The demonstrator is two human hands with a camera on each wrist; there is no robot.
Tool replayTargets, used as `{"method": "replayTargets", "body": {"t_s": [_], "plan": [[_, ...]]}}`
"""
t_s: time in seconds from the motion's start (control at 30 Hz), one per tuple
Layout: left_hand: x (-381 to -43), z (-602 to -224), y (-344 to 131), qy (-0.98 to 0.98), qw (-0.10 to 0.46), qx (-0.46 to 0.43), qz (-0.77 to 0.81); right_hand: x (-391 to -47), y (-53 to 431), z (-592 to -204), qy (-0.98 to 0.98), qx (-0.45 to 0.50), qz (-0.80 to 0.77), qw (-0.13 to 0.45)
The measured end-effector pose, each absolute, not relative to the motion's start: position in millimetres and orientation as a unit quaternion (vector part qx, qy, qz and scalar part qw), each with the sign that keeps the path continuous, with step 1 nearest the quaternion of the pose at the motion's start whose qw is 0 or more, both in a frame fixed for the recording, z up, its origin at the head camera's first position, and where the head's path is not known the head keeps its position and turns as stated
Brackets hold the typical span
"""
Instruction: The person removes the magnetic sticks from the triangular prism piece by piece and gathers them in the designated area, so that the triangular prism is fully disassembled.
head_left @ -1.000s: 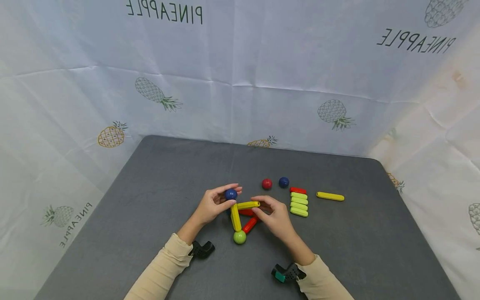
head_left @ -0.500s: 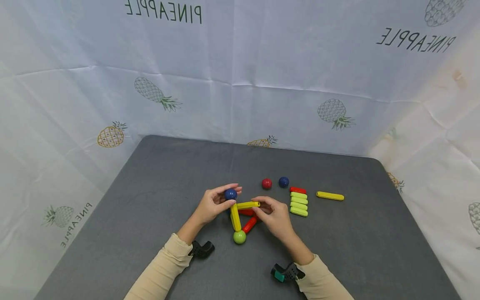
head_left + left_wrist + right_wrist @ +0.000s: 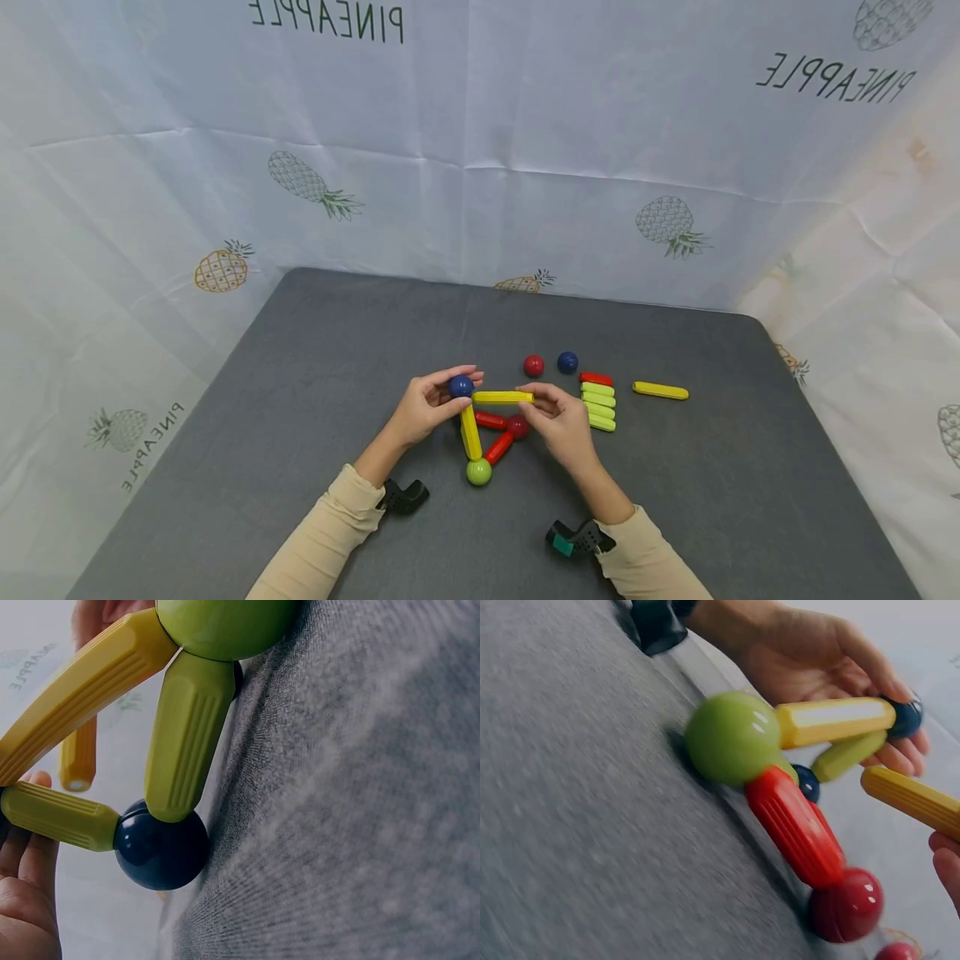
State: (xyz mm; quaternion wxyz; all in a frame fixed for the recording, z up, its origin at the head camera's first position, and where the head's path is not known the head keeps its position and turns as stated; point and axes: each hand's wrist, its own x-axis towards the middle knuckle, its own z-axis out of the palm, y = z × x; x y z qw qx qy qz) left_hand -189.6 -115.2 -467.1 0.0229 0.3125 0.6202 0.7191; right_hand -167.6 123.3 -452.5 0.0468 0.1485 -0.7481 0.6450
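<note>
My left hand holds a dark blue ball between thumb and fingers, at the top of a ball-and-stick frame. From that ball a yellow stick slopes down to a green ball on the table. Red sticks meet a red ball at the base, and a lower blue ball carries green sticks. My right hand pinches another yellow stick by one end. In the right wrist view its free end is apart from the top ball.
Loose on the grey table beyond the frame are a red ball and a blue ball. Right of them lie a short red stick, several light green sticks and a yellow stick. A pineapple-print cloth hangs behind.
My right hand has shifted right and slightly away from me, swinging the yellow stick level and out to the right. The base's red ball is uncovered. My left hand stays on the blue ball.
</note>
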Motion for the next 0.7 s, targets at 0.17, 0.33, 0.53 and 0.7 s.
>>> {"method": "replayTargets", "body": {"t_s": [0.17,0.33,0.53,0.7], "plan": [[-189,-468,-114,0.626,0.018,0.316,0.713,-175,141,-458,-0.749,0.134,0.646,0.069],[-189,-470,-114,0.623,0.019,0.315,0.716,-178,167,-452,-0.755,0.121,0.636,0.101],[-189,-470,-116,0.617,0.022,0.323,0.717,-179,210,-450,-0.764,0.078,0.628,0.128],[-191,-470,-119,0.611,0.024,0.335,0.717,-179,249,-453,-0.790,0.034,0.592,0.153]]}}
